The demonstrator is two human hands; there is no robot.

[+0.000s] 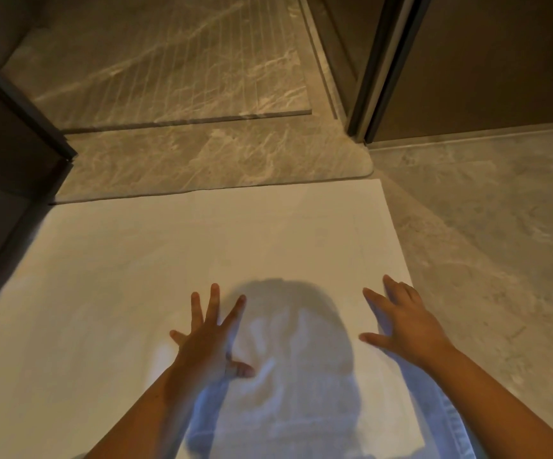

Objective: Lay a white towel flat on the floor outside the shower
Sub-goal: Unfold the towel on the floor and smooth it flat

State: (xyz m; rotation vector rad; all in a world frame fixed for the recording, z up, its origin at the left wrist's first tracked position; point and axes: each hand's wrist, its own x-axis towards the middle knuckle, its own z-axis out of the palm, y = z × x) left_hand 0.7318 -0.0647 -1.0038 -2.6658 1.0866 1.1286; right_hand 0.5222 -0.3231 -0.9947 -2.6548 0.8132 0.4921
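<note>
A white towel (pixel 175 260) lies spread flat on the floor, its far edge along the marble shower threshold (pixel 209 160). My left hand (pixel 207 339) rests palm down on the towel near its middle, fingers spread. My right hand (pixel 401 323) presses flat near the towel's right edge, fingers apart. Neither hand grips the cloth. A shadow of my head falls on the towel between the hands.
The shower floor (pixel 169 61) of veined marble lies beyond the threshold. A dark door frame (pixel 20 104) stands at left and a dark glass door post (pixel 378 71) at right. Grey stone floor (pixel 487 226) extends to the right of the towel.
</note>
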